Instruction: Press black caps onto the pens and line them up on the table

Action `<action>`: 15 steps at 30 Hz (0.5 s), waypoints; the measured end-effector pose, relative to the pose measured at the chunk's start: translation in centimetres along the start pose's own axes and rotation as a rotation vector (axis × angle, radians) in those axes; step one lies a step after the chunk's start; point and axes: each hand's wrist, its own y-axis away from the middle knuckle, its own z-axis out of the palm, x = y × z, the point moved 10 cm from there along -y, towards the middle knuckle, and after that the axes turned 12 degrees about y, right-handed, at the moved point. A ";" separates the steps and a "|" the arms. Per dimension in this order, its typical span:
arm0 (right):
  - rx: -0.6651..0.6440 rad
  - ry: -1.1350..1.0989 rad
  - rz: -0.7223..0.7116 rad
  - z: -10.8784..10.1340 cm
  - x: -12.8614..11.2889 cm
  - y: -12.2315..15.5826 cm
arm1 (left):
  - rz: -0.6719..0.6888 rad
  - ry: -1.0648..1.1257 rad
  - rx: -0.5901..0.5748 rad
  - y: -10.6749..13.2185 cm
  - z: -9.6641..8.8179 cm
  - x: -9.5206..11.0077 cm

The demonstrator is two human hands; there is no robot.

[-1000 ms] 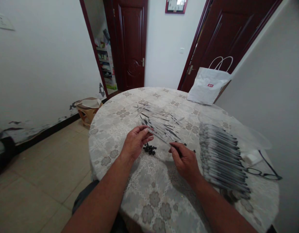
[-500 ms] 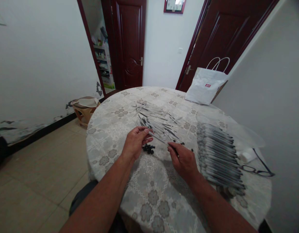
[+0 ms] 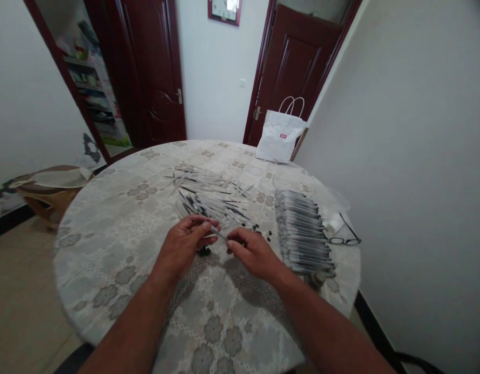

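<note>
My left hand (image 3: 185, 243) and my right hand (image 3: 254, 253) meet over the near middle of a round table (image 3: 107, 228) covered with a flowered lace cloth. Both hands pinch the same thin pale pen (image 3: 216, 233), one at each end. A small heap of black caps (image 3: 203, 252) lies just under my left fingers. More black caps (image 3: 263, 232) are scattered beyond my right hand. A loose pile of pens (image 3: 209, 197) lies behind the hands. A neat row of pens (image 3: 302, 231) lies to the right.
Black eyeglasses (image 3: 344, 240) and a small white object (image 3: 334, 223) sit near the table's right edge. A white paper bag (image 3: 281, 136) stands at the far edge by a dark red door (image 3: 294, 67). A low stool (image 3: 49, 189) stands on the floor at left.
My hands have come together on one pen; earlier they were apart. The view has swung right, shifting the table and pens leftward in the picture.
</note>
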 end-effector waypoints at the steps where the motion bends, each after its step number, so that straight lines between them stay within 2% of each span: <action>1: 0.020 0.106 -0.058 -0.6 -1.0 0.2 | -0.018 -0.034 -0.047 0.1 0.5 -0.3; 4: 0.013 0.399 -0.157 -2.1 -2.8 1.0 | -0.034 -0.122 -0.086 0.2 0.7 -0.8; 7: 0.013 0.611 -0.197 -5.3 -2.6 2.0 | -0.040 -0.142 -0.003 0.0 -0.6 -0.6; 10: 0.132 0.767 -0.154 -11.2 -0.1 2.8 | -0.016 -0.107 0.104 -0.2 -2.0 0.0; 13: 0.272 0.978 -0.071 -17.4 4.0 3.4 | -0.008 -0.070 0.165 -0.3 -2.8 0.4; 15: 0.292 1.097 0.003 -20.1 7.0 3.4 | -0.014 -0.061 0.180 -0.3 -3.0 0.4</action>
